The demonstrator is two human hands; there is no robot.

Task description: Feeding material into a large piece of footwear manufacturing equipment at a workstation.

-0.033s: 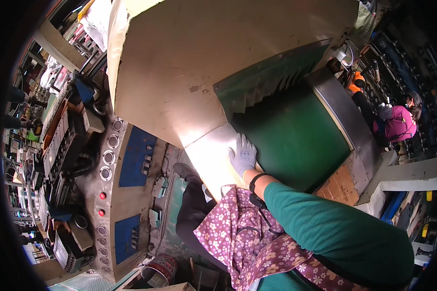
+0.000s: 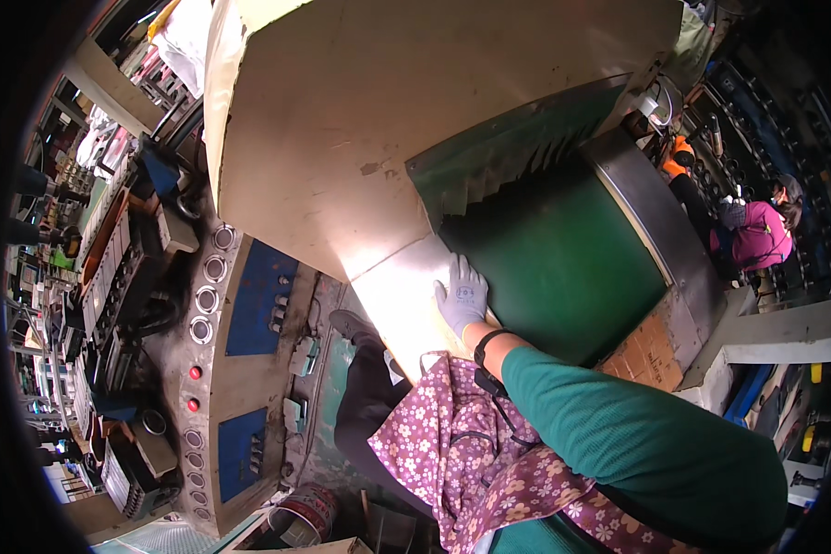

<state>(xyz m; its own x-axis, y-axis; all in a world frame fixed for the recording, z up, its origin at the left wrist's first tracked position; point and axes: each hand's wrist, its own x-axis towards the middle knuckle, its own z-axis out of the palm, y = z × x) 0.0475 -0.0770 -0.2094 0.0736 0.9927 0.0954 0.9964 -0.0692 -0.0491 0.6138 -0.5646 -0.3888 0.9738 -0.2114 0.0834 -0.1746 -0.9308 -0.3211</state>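
My right hand [image 2: 463,297], in a grey glove with print on its back, lies palm down where a brightly lit ledge [image 2: 392,291] meets a smooth green conveyor belt [image 2: 572,268]. Its fingers are stretched out and point away from me; the thumb is apart, to the left. No object shows in or under it. A green sleeve and a dark wristband cover part of that arm. Beyond the hand, a dark curtain with a jagged lower edge [image 2: 517,175] hangs over the belt under a large beige machine housing [image 2: 332,120]. My left hand is out of sight.
A metal side rail [image 2: 651,208] bounds the belt on the right, near a cardboard piece [image 2: 642,355]. Left stands a control panel with round gauges and red buttons [image 2: 194,373]. A bucket [image 2: 305,512] is at the bottom. Another person [image 2: 762,235] in purple is at far right.
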